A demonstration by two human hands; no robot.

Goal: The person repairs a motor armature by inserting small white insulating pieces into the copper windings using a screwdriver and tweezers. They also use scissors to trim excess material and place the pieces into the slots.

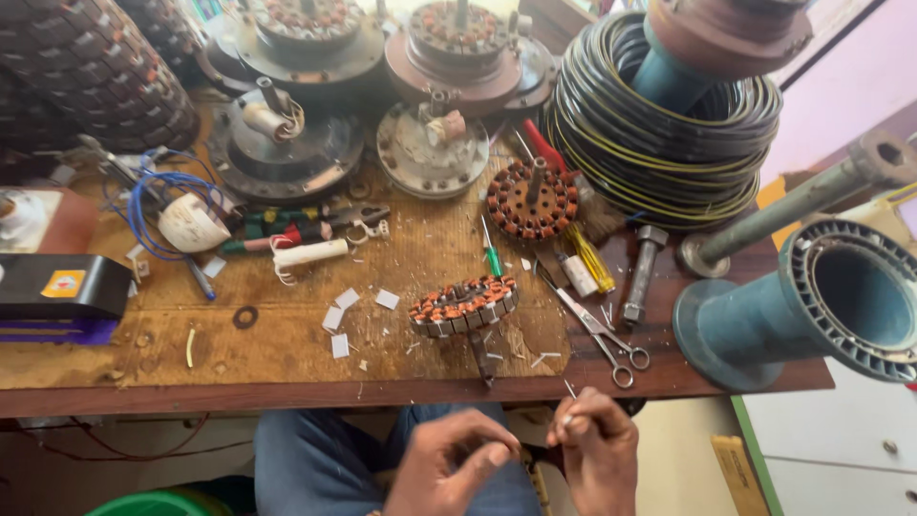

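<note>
Below the near edge of the worn wooden tabletop (287,344), the left hand (449,468) and right hand (597,449) each have their grip pinched together on what looks like a thin pale strip (569,418), seemingly being shaped. The copper-wound round stator (465,306) sits just above, steel scissors (607,339) to its right.

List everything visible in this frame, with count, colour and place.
Wound stator: 1, copper and grey, bench front centre.
Second stator: 1, brown, behind it.
Scissors: 1, steel, right of the wound stator.
Screwdrivers: 2, green and yellow handles, mid bench.
Wire coil: 1, black with yellow, back right.
Motor housings: several, grey-brown, back.
Paper slips: several, white, bench front.
Workbench: 1, wooden.
Left hand: below bench edge.
Right hand: pinching something thin and pale.
</note>
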